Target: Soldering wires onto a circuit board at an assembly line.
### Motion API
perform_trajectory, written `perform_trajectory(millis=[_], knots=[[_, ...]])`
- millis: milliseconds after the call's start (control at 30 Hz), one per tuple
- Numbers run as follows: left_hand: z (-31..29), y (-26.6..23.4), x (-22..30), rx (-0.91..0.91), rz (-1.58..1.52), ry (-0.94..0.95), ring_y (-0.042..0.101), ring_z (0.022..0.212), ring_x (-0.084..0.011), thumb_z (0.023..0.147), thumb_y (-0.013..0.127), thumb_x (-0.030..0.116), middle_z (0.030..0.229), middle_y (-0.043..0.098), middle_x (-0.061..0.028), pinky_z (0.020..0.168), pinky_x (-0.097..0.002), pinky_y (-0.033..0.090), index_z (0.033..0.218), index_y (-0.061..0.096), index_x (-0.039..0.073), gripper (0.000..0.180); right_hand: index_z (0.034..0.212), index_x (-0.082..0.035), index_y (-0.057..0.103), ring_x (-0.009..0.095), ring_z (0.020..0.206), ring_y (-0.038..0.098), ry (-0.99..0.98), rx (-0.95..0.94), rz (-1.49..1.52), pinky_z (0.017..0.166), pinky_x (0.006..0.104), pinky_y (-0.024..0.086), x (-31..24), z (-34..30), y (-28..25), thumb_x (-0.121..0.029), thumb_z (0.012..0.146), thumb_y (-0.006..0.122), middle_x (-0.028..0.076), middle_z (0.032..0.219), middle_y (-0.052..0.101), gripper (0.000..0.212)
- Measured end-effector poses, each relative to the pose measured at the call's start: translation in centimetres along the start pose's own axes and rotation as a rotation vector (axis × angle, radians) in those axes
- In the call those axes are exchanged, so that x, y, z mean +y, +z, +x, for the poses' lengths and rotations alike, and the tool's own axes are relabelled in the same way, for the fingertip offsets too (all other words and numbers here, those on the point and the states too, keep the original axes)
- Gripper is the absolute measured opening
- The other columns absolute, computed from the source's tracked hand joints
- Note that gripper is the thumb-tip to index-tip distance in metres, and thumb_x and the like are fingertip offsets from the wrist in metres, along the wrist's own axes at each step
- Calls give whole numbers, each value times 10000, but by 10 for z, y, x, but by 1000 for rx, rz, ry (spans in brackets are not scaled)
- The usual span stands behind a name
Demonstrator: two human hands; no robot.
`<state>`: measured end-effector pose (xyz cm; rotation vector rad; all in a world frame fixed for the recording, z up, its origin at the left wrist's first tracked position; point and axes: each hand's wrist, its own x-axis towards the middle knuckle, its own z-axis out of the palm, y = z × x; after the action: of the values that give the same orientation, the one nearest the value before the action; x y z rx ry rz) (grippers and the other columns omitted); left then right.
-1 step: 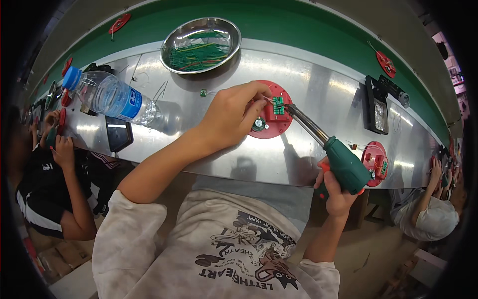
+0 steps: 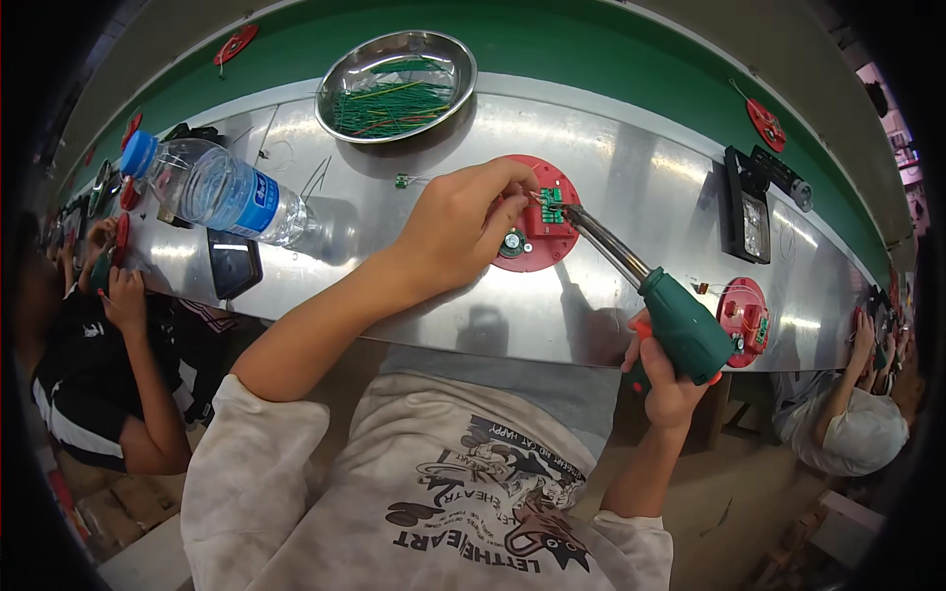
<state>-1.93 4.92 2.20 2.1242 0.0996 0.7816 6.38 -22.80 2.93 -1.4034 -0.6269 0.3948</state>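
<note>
A round red plastic housing [image 2: 510, 262] lies on the metal bench, carrying a small green circuit board [image 2: 551, 219] and a round black and silver part [image 2: 512, 241]. Over its left side, my left hand [image 2: 463, 222] pinches a thin wire [image 2: 533, 195] at the board's edge. The thumb and forefinger are closed, and the hand hides part of the housing. My right hand [image 2: 670, 384] grips a soldering gun [image 2: 685, 325] with a green body and red trigger. Its metal tip reaches the board's right side; I cannot tell whether it touches. A tiny green board [image 2: 402, 181] trails a wire behind my left hand.
A steel bowl [image 2: 463, 110] of green, yellow and red wires stands at the back. To the left are a water bottle [image 2: 222, 187] and a phone [image 2: 234, 262]. On the right lie a black holder [image 2: 737, 212] and another red housing [image 2: 731, 295]. Co-workers sit on both sides.
</note>
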Motion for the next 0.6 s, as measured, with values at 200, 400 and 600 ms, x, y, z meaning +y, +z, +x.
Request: perform_trajectory(millis=[200,400,600], knots=[[-3,2,1,-30,73,35,680,771,-291,894,636,12,854,691,-124,667,-374,533,1031,625,40,140,1124,71,652,111,628,617,20,33,-32,541,248,505,1,-5,3,55,833,694,105,890,711,294],[-5,4,-5,1,140,74,677,750,-296,884,654,23,841,690,-119,648,-388,530,1039,626,46,159,1241,77,568,146,598,565,27,-67,-188,512,280,478,7,-4,2,-17,887,604,143,976,636,368],[-3,5,-9,-3,142,98,673,725,-299,881,662,35,829,689,-124,629,-394,530,1038,613,49,165,1232,73,572,146,585,558,61,-50,-198,513,275,480,0,0,7,-52,898,597,141,938,627,358]])
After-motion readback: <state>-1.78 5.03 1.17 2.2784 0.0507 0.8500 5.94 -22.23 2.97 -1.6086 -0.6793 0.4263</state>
